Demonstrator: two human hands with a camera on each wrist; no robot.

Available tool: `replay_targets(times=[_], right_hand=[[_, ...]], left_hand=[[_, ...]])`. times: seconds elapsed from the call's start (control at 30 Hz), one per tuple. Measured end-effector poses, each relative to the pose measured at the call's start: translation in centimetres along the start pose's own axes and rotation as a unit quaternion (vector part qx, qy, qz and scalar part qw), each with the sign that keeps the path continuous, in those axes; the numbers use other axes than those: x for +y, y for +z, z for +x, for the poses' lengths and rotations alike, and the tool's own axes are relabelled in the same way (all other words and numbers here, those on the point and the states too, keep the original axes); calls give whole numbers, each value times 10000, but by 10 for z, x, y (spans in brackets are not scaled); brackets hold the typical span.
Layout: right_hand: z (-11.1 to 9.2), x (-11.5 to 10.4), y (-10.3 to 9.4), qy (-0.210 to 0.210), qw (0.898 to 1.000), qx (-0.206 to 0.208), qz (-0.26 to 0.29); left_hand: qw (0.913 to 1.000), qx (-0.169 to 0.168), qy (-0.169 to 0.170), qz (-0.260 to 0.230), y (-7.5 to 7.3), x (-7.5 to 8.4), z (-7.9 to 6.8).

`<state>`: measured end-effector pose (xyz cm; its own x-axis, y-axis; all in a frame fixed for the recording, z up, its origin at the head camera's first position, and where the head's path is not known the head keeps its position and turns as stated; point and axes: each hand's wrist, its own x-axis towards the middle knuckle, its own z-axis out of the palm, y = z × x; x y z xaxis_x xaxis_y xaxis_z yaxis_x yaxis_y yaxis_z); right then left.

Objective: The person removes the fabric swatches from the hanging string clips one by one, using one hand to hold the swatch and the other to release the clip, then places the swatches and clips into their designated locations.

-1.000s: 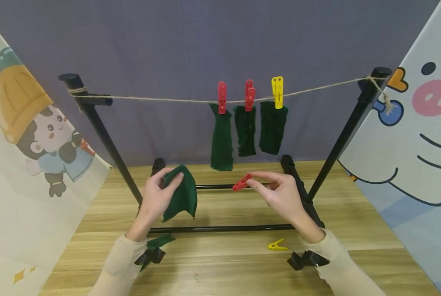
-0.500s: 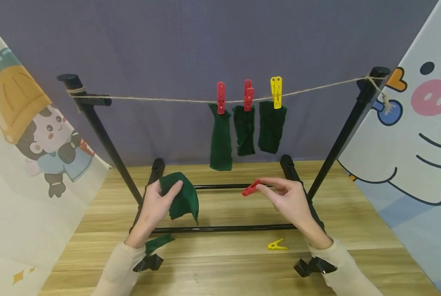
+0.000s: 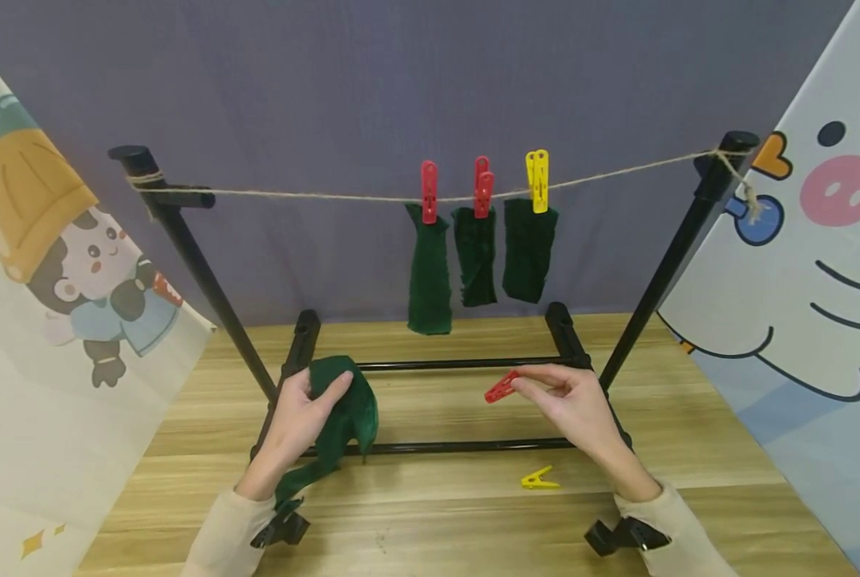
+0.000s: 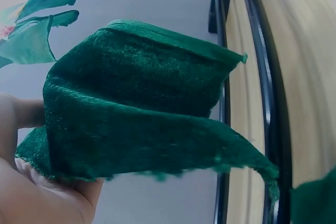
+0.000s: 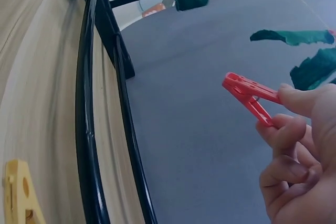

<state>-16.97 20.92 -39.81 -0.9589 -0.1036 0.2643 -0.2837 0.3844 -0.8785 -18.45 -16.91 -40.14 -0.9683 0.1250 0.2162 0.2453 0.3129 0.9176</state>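
Observation:
My left hand pinches a dark green velvety cloth between thumb and fingers, low over the front left of the rack. In the left wrist view the cloth droops in a fold away from the hand. A red clothespin is pinched by its handle ends in my right hand; the right wrist view shows the clothespin tip pointing away from the fingers. Another green cloth piece lies on the table below the left hand, partly behind the wrist.
A string spans two black posts; green cloths hang from it by red clothespins and a yellow clothespin. Black crossbars run low between the rack's feet. A loose yellow clothespin lies on the wooden table.
Both hands have come lower and nearer to the body; the right hand has also shifted right with the red clothespin. The cloth in the left hand now droops more, overlapping the lower cloth.

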Motion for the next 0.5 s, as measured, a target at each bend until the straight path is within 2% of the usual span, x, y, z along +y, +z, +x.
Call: replay_targets(times=[0.1,0.27,0.37,0.5], right_hand=[[-1,14,-2,224,9996,-125,-78],[-5,23,-4,428,9982,-411,-125],[-8,26,-3,486,9975,-471,-214],[-11,31,-1,522,9970,-529,-195]], left_hand=[[9999,-150,-50,38,-2,6,-6],[9988,-377,-144,265,-4,22,-16],[9978,-466,-268,375,-6,17,-19],[9965,-532,-393,516,-8,-8,-19]])
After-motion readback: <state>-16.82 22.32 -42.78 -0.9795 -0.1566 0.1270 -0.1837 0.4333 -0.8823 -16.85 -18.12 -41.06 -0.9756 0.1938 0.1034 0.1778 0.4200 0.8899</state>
